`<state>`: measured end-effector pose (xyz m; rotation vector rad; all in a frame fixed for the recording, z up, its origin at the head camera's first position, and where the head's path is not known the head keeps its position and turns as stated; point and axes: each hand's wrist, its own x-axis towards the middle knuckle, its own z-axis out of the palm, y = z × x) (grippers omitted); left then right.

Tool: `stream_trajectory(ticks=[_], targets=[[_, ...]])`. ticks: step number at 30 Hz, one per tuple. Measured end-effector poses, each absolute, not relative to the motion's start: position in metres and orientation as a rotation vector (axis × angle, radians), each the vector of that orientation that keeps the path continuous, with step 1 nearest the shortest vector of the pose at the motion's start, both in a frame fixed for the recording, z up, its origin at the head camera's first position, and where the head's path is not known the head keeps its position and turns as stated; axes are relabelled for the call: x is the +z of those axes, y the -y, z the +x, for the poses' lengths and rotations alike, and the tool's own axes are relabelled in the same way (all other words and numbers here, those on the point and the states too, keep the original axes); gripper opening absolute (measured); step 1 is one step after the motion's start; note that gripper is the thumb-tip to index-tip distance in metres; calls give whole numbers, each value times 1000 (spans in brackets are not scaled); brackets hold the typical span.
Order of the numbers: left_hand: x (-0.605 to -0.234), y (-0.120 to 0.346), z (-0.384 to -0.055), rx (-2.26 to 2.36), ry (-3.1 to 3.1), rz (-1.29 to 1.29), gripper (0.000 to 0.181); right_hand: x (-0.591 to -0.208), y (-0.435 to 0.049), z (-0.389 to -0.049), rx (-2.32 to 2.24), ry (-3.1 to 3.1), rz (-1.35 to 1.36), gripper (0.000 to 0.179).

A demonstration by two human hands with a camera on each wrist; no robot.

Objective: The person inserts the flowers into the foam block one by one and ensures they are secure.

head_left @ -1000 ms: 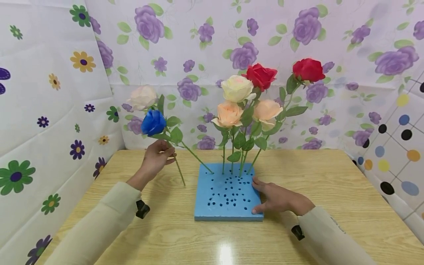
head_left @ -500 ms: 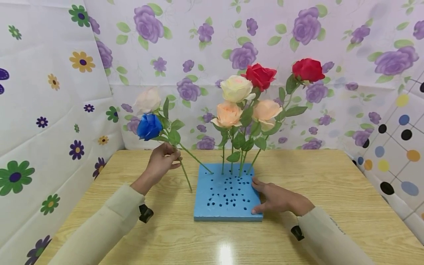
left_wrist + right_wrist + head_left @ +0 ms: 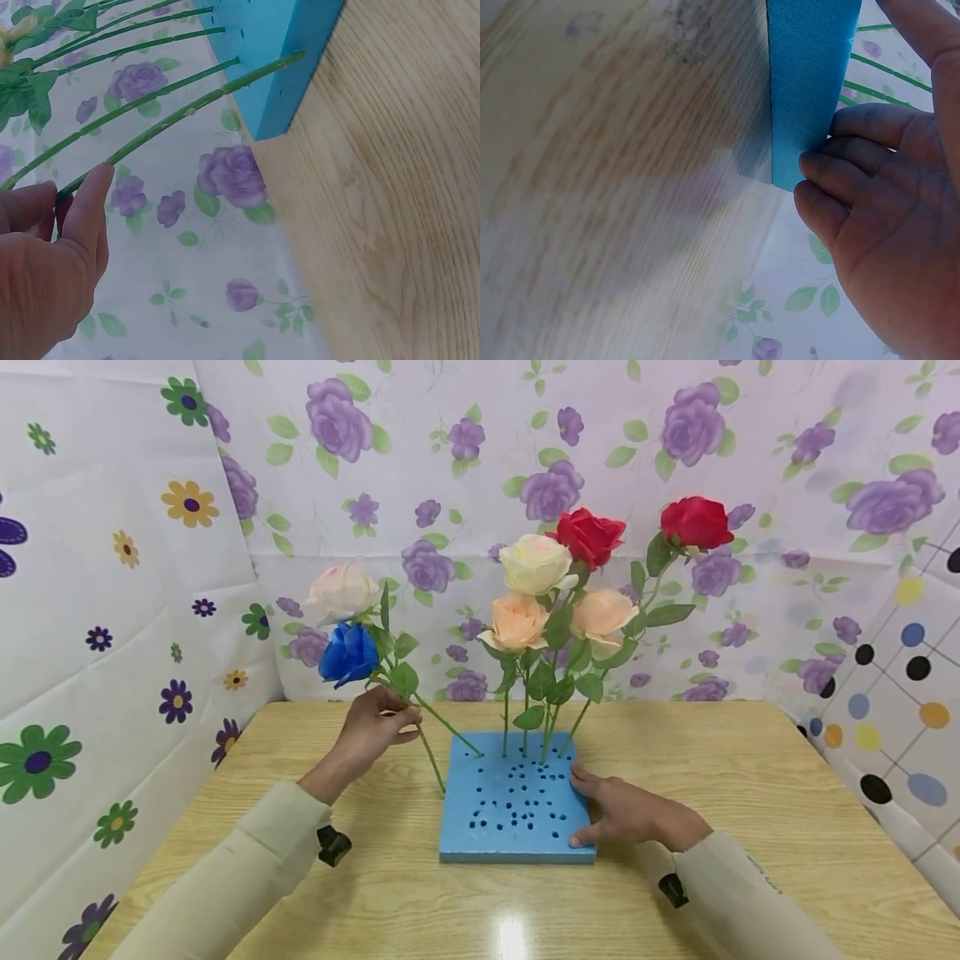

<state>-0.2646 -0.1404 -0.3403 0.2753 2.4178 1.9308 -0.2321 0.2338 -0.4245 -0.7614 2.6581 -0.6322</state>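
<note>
My left hand (image 3: 371,727) pinches the green stem of a pale pink rose (image 3: 342,592) between thumb and fingers. The stem's lower end lies at the left edge of the blue foam board (image 3: 498,843); whether it touches cannot be told. A blue rose (image 3: 349,653) leans left in front of the pink bloom, its stem standing in the board's back left. My right hand (image 3: 626,810) rests along the board's right edge, thumb near the front corner. In the right wrist view, its fingers (image 3: 832,180) touch the board's side.
Several other roses stand in the board's back part: a cream rose (image 3: 536,564), two peach ones and two red ones, including a red rose (image 3: 697,522) leaning right. Many small holes dot the board. Flower-patterned cloth (image 3: 427,460) hangs behind the wooden table (image 3: 375,877).
My left hand has moved right, bringing the pale pink rose's stem end to the board's left edge. The blue rose has shifted slightly. My right hand has stayed in place.
</note>
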Motion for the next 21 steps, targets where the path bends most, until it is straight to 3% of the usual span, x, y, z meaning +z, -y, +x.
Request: stream_trajectory(ticks=[21], targets=[[-329, 141, -260, 1686, -2490, 314, 23, -423, -233, -230, -627, -2663, -752, 101]])
